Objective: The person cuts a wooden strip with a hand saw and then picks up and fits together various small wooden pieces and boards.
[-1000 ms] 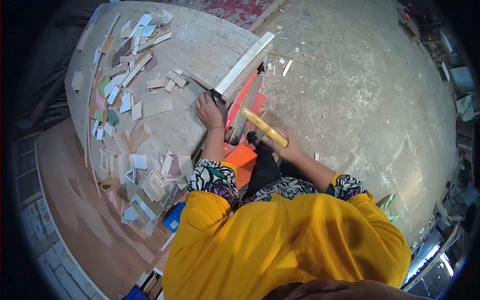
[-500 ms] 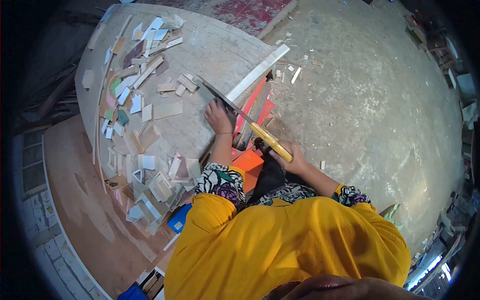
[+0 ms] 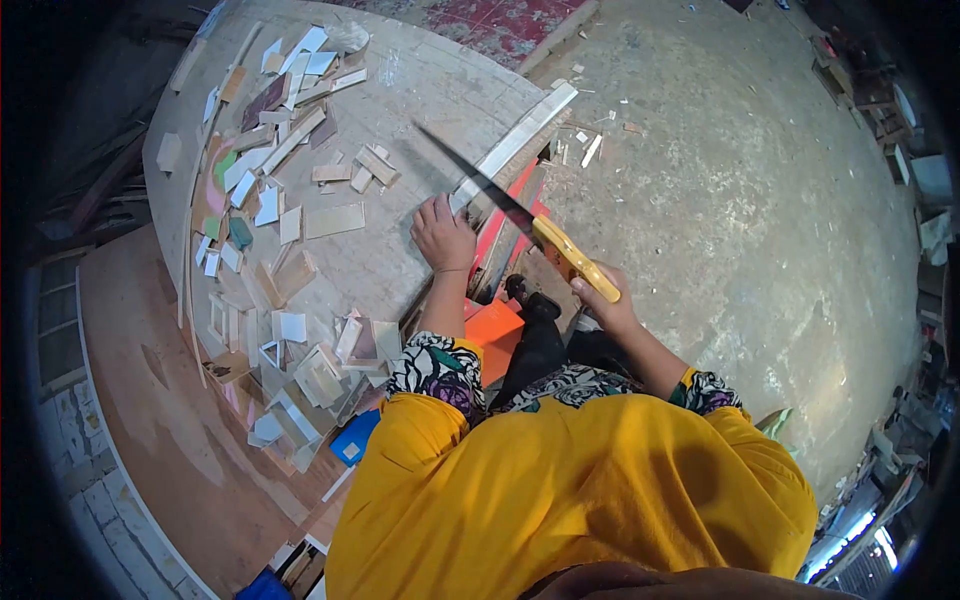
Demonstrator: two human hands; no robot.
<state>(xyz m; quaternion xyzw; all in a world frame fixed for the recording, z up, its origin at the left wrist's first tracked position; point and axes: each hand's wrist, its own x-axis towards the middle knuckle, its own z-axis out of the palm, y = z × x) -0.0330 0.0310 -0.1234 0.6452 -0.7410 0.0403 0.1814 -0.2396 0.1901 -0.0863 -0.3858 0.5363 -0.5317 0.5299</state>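
My right hand (image 3: 606, 291) is wrapped around the yellow handle of a handsaw (image 3: 505, 205). The saw's dark blade slants up and left, crossing over a pale wooden strip (image 3: 522, 136) that lies along the table's edge. Whether the teeth touch the wood cannot be made out. My left hand (image 3: 444, 236) presses on the near end of this strip, fingers bent over it, close to the left of the blade.
Many wood offcuts (image 3: 290, 145) litter the worktable (image 3: 410, 90), with small box-like wooden pieces (image 3: 320, 375) at its lower left. An orange piece (image 3: 490, 335) is below the table edge. A blue item (image 3: 356, 437) sits near my left sleeve. Scraps dot the concrete floor (image 3: 720, 200).
The saw and my right hand have moved right and slightly up, so the blade now crosses the strip farther from my left hand. My left hand stays at the strip's end.
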